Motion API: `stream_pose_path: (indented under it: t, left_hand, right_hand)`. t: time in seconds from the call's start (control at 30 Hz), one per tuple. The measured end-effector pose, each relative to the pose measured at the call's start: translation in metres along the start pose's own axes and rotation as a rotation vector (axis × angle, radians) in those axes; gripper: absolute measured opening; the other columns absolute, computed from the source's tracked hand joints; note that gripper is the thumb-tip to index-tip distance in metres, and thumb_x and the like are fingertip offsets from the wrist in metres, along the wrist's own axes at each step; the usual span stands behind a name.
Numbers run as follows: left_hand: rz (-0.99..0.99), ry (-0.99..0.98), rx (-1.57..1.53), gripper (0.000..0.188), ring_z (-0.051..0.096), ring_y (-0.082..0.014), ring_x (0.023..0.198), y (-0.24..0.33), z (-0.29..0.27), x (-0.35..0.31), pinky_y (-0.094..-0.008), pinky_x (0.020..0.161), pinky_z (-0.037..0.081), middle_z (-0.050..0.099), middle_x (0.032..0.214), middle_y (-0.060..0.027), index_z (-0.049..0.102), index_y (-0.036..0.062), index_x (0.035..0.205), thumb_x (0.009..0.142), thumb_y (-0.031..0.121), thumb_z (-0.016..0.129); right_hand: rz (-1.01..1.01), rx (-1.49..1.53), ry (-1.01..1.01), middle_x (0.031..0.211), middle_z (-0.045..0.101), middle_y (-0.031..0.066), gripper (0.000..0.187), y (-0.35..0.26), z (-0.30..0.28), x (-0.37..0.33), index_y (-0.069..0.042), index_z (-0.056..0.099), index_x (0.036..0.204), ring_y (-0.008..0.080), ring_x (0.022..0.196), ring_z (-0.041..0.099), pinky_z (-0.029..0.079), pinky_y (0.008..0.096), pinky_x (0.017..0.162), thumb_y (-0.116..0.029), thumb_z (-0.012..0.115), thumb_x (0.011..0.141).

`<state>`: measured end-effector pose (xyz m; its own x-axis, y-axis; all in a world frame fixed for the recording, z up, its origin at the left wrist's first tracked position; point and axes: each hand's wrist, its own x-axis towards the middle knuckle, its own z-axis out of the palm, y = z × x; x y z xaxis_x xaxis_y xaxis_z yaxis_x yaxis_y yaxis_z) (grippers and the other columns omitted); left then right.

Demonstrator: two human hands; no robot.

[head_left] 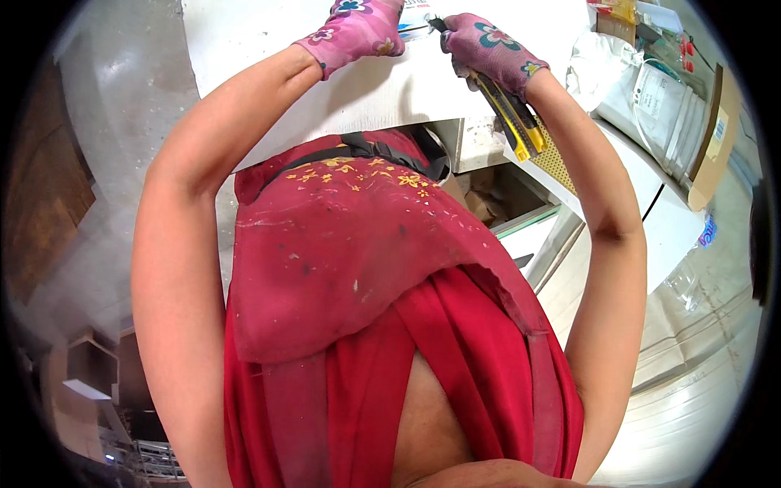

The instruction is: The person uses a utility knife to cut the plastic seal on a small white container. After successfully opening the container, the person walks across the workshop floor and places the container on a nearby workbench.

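At the top edge, my left hand [358, 37] in a pink floral glove rests at the white tabletop, beside a white printed sheet or packet [416, 15] with blue marks. The frame cuts off most of its fingers, so their grip is hidden. To its right my right hand [493, 53], in a matching glove, is closed around a yellow and black utility knife [512, 122]. The knife's handle sticks out below the hand, toward me. A dark tip shows past the fingers, close to the white packet.
The white table [244, 57] has its near edge against my red apron [358, 244]. Below it, an open drawer or bin [500, 195] holds brown material. At right stand a white bucket [651, 106], a plastic bag [602, 61] and a cardboard piece [716, 146].
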<state>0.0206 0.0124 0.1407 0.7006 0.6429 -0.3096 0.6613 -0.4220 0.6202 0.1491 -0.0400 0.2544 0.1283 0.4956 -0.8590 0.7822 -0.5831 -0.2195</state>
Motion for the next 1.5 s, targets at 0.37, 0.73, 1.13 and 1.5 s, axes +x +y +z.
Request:
stream_pose_path:
  t: [0.37,0.73,1.13,1.5]
  left_hand:
    - [-0.009,-0.084,-0.071,0.045,0.061,-0.0346,0.1,-0.005,-0.005,0.002,-0.0376,0.088,0.05,0.063,0.103,-0.0226,0.064,-0.0019,0.095,0.057,0.022,0.072]
    - [-0.057,-0.018,-0.086,0.048,0.06,-0.0344,0.104,0.0,-0.003,0.003,-0.0377,0.091,0.049,0.061,0.107,-0.0233,0.062,-0.0018,0.099,0.06,0.025,0.071]
    - [-0.034,0.015,-0.05,0.051,0.059,-0.0349,0.104,0.001,0.003,0.005,-0.0389,0.091,0.049,0.061,0.107,-0.0225,0.061,-0.001,0.101,0.059,0.027,0.072]
    - [0.002,0.005,-0.103,0.049,0.06,-0.0339,0.1,0.0,0.001,0.002,-0.0385,0.089,0.049,0.062,0.102,-0.0211,0.064,0.0027,0.094,0.055,0.03,0.075]
  right_hand:
    - [-0.111,0.008,0.181,0.062,0.055,0.0103,0.018,0.015,0.021,0.012,0.001,0.051,0.088,0.0198,0.051,0.057,0.048,0.0348,0.049,-0.013,0.04,0.091]
    - [-0.1,0.033,0.349,0.061,0.056,0.0111,0.02,0.019,0.042,0.014,0.002,0.052,0.094,0.0195,0.049,0.058,0.05,0.0327,0.048,-0.016,0.041,0.093]
    - [-0.211,-0.106,0.022,0.066,0.058,0.0163,0.015,0.026,-0.005,0.022,0.004,0.056,0.085,0.0232,0.052,0.061,0.051,0.0343,0.047,-0.009,0.048,0.086]
    - [-0.301,-0.027,0.509,0.073,0.061,0.02,0.023,0.058,0.06,0.031,0.003,0.053,0.098,0.031,0.063,0.062,0.05,0.0398,0.059,-0.016,0.044,0.091]
